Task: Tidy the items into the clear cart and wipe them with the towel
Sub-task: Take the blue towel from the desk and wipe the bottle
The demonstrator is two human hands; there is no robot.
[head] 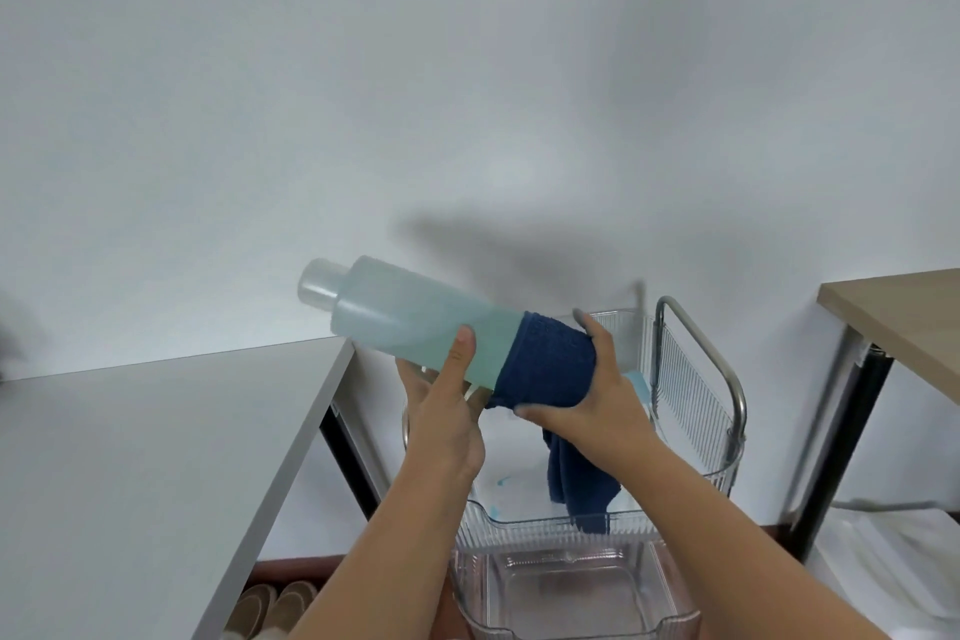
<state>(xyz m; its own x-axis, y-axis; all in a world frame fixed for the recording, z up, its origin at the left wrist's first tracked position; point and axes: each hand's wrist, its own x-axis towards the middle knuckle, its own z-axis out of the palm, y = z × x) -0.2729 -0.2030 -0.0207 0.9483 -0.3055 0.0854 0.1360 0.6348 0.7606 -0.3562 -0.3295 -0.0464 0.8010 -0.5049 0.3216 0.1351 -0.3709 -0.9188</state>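
Wiping step under way. Left hand [447, 418] grips the bottle [415, 322] mid-body, holding it tilted above the clear cart [696, 379], cap end pointing up-left over the counter [156, 457]. Right hand [597, 395] is closed around the blue towel [545, 364], which wraps the bottle's base (loose tail hanging into the cart's top tray). Next, in my judgement: draw the towel toward the cap, then lower the bottle into the tray.

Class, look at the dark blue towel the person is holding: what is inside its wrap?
The towel, gripped by the right hand, wraps the bottom end of the pale blue bottle, which the left hand steadies. The bottle's base is covered, so unseen.
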